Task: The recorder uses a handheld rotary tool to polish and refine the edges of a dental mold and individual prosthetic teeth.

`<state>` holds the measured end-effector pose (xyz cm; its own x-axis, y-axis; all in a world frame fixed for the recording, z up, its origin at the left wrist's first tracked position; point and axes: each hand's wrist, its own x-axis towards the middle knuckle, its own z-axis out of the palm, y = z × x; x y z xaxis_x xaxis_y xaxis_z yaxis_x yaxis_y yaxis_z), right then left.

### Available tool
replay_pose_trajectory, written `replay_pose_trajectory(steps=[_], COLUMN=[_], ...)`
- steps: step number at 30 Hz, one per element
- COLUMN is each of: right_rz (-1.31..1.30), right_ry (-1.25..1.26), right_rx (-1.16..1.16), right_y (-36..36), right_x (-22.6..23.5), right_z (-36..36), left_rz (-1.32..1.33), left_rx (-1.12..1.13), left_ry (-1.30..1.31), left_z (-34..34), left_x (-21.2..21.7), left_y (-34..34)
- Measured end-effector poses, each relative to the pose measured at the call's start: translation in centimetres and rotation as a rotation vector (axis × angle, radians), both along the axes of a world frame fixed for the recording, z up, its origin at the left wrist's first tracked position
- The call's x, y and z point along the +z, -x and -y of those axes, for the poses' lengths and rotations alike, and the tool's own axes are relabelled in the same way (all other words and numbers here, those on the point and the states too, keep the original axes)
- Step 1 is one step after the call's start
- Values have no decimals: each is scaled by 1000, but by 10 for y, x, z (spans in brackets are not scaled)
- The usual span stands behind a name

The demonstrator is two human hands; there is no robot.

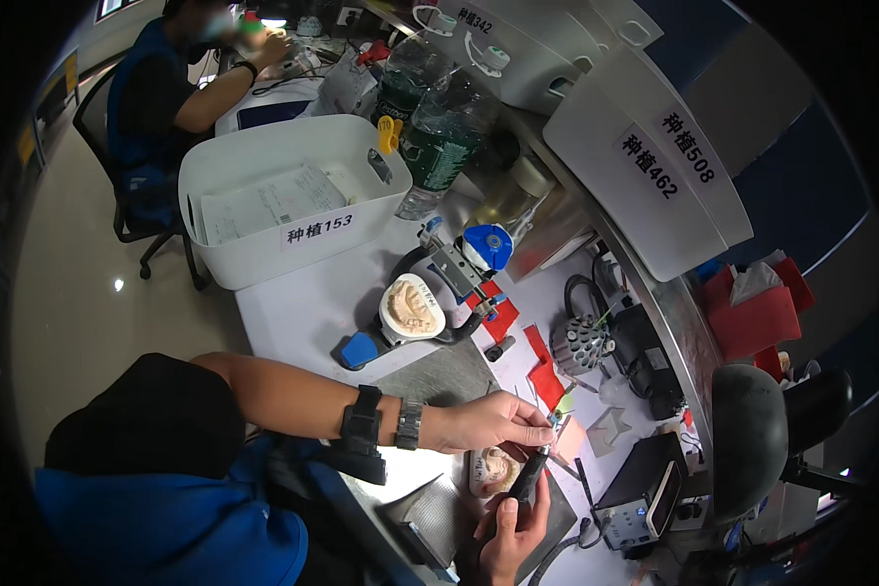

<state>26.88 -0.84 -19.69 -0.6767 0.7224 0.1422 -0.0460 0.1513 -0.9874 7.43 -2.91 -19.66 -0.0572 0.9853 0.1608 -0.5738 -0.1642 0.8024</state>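
A long pale workbench (pixel 293 313) runs from the near centre to the far left, and on its far part stands a large white plastic bin (pixel 264 210) holding paper sheets, with two clear water bottles (pixel 430 117) just to its right. Along the right side, curved white trays (pixel 645 156) are stacked in a row, and near the right edge sits a dark rounded lamp-like head (pixel 747 430). In the middle of the bench is a dental articulator (pixel 449 293) with blue knobs, carrying a cream plaster tooth model (pixel 412 308); red paper slips (pixel 542 366) lie to its right beside a grey round bur holder (pixel 578 344). A small control box (pixel 640 493) sits near right. At the far left another person (pixel 181 88) in blue works seated. Near the centre, the left hand (pixel 493 422), with a black band and a watch on the wrist, is closed in a pinch on a small object (pixel 560 418) too tiny to make out. The right hand (pixel 513 527) comes up from the lower edge, wrapped around a black handpiece (pixel 530 479) whose tip points toward that small object. Just under both hands lies a second plaster dental model (pixel 495 471) on a grey mat (pixel 439 376).
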Motion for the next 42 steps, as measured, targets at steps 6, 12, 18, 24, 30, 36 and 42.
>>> replay_pose_trajectory(steps=[6, 12, 18, 24, 30, 36, 42], right_rz=[-88, -267, -276, -329, -187, 159, 245], right_ry=[425, 505, 589, 850, 788, 137, -320], right_rx=[42, 147, 156, 413, 436, 304, 126], right_y=[-11, -5, -6, -20, -19, -24, -23], right_x=[-1, 0, 6, 1, 8, 4, 4], right_z=[4, -4, -9, -22, -32, -44, -38], left_rz=[230, 294, 224, 65, -39, -153, -163], left_rx=[-159, -128, -177, -248, -74, 103, 194], left_ry=[42, 34, -63, -83, 48, 148, 215], left_z=[5, 6, 1, 10, 5, 3, 3], left_x=[1, -1, -1, 20, 1, 4, 12], left_y=[-12, -12, -11, -17, -20, -34, -44])
